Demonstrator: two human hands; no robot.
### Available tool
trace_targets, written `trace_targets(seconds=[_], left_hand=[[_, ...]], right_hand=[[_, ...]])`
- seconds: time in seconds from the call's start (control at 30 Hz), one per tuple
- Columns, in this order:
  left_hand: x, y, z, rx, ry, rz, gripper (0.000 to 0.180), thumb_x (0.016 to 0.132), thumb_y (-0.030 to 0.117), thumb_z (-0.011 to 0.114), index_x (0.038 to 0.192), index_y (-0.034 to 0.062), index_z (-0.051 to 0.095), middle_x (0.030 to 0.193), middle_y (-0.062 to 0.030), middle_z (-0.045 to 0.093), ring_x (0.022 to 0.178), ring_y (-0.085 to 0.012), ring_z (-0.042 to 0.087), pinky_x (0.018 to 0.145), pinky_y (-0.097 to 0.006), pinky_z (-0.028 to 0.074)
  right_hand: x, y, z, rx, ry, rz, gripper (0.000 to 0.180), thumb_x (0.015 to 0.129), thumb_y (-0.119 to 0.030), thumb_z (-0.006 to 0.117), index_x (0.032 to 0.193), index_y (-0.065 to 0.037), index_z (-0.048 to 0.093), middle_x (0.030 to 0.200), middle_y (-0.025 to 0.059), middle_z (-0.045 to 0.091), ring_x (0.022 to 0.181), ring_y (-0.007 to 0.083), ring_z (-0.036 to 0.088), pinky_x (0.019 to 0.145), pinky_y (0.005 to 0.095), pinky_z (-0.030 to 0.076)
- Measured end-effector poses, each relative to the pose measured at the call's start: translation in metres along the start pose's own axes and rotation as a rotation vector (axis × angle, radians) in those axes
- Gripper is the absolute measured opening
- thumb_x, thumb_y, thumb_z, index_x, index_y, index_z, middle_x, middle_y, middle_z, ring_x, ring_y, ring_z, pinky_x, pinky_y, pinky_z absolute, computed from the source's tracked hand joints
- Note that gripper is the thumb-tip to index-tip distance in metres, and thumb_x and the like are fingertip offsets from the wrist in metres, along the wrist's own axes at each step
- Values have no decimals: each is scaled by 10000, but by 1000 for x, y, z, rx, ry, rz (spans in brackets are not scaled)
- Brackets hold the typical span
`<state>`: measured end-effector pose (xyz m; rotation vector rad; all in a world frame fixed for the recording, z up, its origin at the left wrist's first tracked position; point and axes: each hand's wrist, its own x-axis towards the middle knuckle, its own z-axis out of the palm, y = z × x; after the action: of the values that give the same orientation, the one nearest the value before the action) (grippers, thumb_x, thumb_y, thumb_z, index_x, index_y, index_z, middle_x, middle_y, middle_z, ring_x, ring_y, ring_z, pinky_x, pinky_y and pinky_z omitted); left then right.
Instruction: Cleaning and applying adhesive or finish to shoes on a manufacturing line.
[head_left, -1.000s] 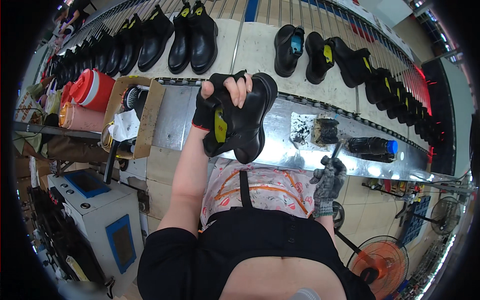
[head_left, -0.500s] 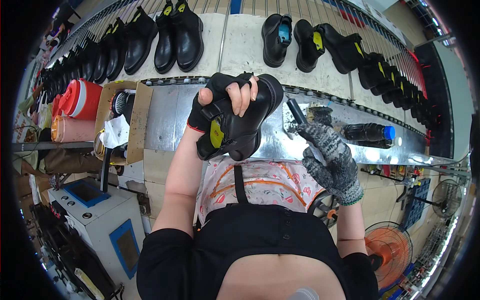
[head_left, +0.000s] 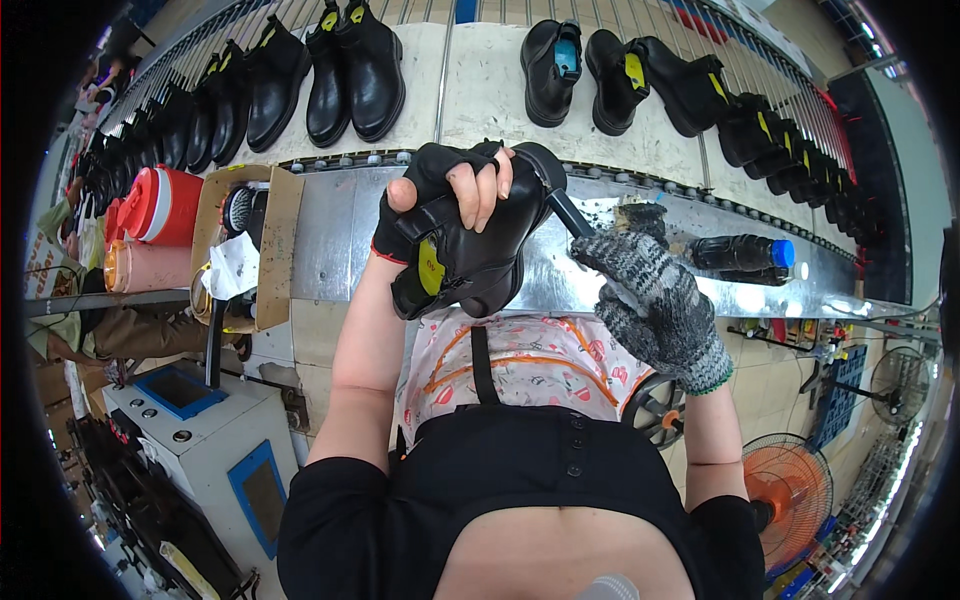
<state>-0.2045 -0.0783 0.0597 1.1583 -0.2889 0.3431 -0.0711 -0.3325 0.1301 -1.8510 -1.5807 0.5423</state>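
My left hand, in a black fingerless glove, grips a black leather boot above the metal bench. The boot is tilted, with its yellow insole facing left and its sole edge at the upper right. A second rounded part shows low on it; I cannot tell whether two boots are held together. In a grey knitted glove, my right hand is closed around a slim black stick-like tool. The tool's tip meets the boot's edge near the sole. The rest of the tool is hidden in the glove.
Black boots stand in rows on the pale conveyor beyond the bench. A dark bottle with a blue cap and a blackened block lie right. A cardboard box and red jug sit left.
My right hand has moved left and slightly up, bringing the black tool from apart to the boot's edge. My left hand keeps its hold on the boot, nearly still.
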Motion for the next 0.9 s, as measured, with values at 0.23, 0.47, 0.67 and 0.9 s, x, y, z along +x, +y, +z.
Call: trace_targets(seconds=[0.23, 0.47, 0.67, 0.9], left_hand=[[2, -2, -3, 9, -41, -2, 794, 794, 856, 343, 575, 113, 518, 617, -13, 556, 892, -200, 451, 1066, -405, 200], [-4, -1, -22, -39, 56, 57, 770, 819, 838, 321, 594, 128, 516, 625, -1, 528, 898, -187, 436, 1069, -384, 212], [-21, 1, -56, -157, 171, 171, 789, 847, 815, 268, 631, 103, 529, 660, -29, 529, 893, -203, 417, 1005, -365, 252], [-44, 4, -89, -209, 272, 228, 823, 852, 817, 239, 654, 83, 553, 668, -42, 517, 911, -210, 420, 1031, -357, 248]], right_hand=[[5, 6, -15, 141, -34, 1, 429, 785, -129, 683, 1212, -151, 645, 1154, 79, 647, 1070, 293, 607, 943, 405, 473], [19, 29, 9, 358, 37, -89, 390, 840, -374, 576, 1075, -87, 697, 1085, 97, 687, 1020, 286, 644, 915, 378, 488], [36, 41, 63, 374, 133, -170, 388, 881, -315, 455, 1073, -81, 698, 1082, 113, 687, 997, 304, 651, 885, 375, 503], [48, 43, 111, 449, 161, -116, 377, 928, -256, 426, 1007, -22, 711, 978, 135, 707, 968, 295, 665, 882, 378, 502]])
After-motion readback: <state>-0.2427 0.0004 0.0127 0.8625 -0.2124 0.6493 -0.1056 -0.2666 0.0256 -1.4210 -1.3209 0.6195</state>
